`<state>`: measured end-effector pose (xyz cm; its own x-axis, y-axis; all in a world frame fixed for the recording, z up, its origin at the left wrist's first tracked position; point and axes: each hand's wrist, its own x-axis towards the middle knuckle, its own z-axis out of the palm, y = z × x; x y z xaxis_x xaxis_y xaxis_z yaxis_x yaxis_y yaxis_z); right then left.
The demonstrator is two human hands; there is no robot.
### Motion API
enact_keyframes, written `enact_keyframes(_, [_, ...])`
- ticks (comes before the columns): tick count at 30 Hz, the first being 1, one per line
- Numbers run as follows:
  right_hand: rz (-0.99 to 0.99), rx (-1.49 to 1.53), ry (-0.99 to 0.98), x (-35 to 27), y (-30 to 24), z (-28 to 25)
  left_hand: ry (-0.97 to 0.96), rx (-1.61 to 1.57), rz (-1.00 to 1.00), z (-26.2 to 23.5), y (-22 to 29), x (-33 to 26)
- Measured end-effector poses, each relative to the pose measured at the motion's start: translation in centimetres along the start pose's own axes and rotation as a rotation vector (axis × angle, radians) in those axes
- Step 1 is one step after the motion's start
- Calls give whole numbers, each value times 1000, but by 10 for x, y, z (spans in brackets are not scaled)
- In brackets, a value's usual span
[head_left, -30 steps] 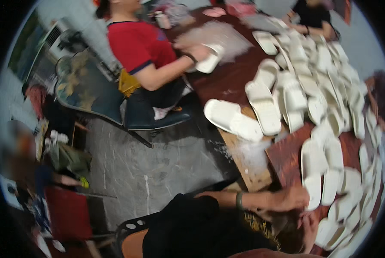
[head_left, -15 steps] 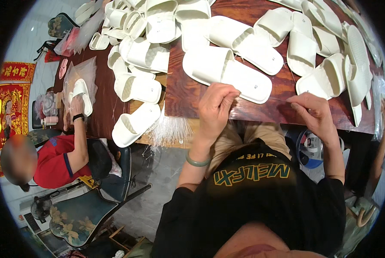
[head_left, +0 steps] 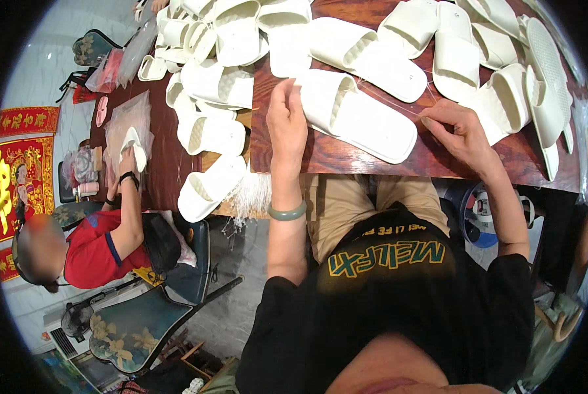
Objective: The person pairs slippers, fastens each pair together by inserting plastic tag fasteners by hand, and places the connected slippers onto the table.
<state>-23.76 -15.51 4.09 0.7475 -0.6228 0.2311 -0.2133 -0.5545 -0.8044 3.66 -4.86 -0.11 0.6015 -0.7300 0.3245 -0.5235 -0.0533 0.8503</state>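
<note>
Near the top centre of the frame, the left hand [head_left: 286,125] lies on the brown table [head_left: 346,157], fingers held together and stretched upward, their tips touching the near end of a white slipper [head_left: 356,118]. That slipper lies slantwise across the middle of the upper frame, its strap toward the left and its sole running down to the right. A green bangle [head_left: 287,212] circles the left wrist, just below the table edge.

To the right of the slipper, the right hand [head_left: 455,131] rests on the table with its fingertips pinched together on a thin clear thread [head_left: 389,98]. The thread runs from the pinch up and left over the slipper. Whether the left hand also holds the thread I cannot tell.

More white slippers [head_left: 228,59] are heaped across the top of the frame, from upper left to the right rim. One lone slipper [head_left: 210,187] hangs over the table edge at left centre, with a bunch of pale threads [head_left: 249,197] just beside it.

At the left of the frame, another person in a red shirt [head_left: 90,249] sits at the table, one hand on a white slipper [head_left: 131,146] that lies on a clear plastic bag [head_left: 120,118]. A dark chair [head_left: 133,325] stands at lower left.
</note>
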Motion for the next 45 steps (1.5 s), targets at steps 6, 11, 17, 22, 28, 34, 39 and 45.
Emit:
enact_keyframes(6, [-63, -48, -44, 9, 3, 5, 64, -77, -16, -7, -16, 5])
enact_keyframes(11, [-90, -134, -58, 1, -4, -1, 2, -131, -97, -16, -14, 2])
enact_keyframes(17, [18, -156, -67, -15, -5, -6, 72, -36, 26, -11, -17, -4])
enact_keyframes(22, [-81, -211, -82, 11, -11, 15, 134, -20, 59, -9, -30, -6])
enact_keyframes(28, [-176, -276, -68, 53, -10, 56, 257, 5, 20, -14, -44, -9])
enact_keyframes(34, [-204, -161, -43, 72, 0, 77, 106, -56, 55, -23, -38, 11])
enact_keyframes(39, [-204, -202, -57, 75, -3, 82, -65, -95, -139, -28, -20, 32])
enact_keyframes(45, [-281, -248, -31, 73, 7, 94, -5, 106, -77, -16, -34, 35])
